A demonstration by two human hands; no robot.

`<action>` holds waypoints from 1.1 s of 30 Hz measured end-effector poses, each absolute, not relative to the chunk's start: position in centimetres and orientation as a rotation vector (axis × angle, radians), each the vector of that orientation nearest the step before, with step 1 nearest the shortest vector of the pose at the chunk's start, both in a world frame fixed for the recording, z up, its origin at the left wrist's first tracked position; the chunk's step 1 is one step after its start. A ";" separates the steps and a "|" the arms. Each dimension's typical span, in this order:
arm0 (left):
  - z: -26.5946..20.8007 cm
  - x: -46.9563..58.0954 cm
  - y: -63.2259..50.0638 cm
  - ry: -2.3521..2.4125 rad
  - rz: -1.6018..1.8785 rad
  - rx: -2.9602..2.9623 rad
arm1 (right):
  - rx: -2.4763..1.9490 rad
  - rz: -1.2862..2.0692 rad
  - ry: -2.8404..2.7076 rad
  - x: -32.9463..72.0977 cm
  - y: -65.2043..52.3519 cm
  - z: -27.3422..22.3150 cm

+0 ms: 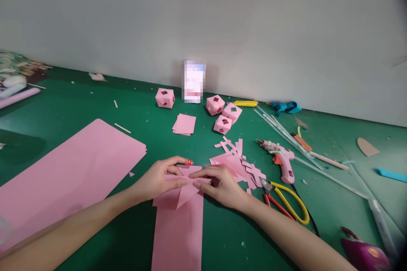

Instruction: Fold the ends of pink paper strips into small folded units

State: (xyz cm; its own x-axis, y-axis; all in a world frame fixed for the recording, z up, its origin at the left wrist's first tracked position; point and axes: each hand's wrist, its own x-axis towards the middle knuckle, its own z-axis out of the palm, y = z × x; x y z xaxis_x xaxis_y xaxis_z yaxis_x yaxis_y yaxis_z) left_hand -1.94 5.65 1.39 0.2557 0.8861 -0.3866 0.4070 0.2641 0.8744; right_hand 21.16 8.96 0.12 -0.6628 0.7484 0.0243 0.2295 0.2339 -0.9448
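Right of the hands [219,184] lie paper scraps [235,165], then a glue gun [285,160].

Bare Forearms and One Wrapped Finger

The person's left hand [160,180] wears a small red-orange wrap [189,162] around the end of the index finger. This wrap has some paler marks on it (they are too small to be read). The right hand [222,184] is bare, with slender fingers. The left forearm [92,220] and the right forearm [286,228] are both uncovered, narrow at the wrist and gradually wider toward the elbow.
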 end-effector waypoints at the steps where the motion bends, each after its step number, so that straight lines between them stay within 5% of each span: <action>1: 1.3 -1.9 5.7 1.348 0.507 1.338 | -0.895 1.429 -2.031 21.2 8.9 0.1; 33: 1.2 -1.9 5.6 1.307 0.508 1.373 | -0.918 1.462 -2.060 21.1 8.7 -0.1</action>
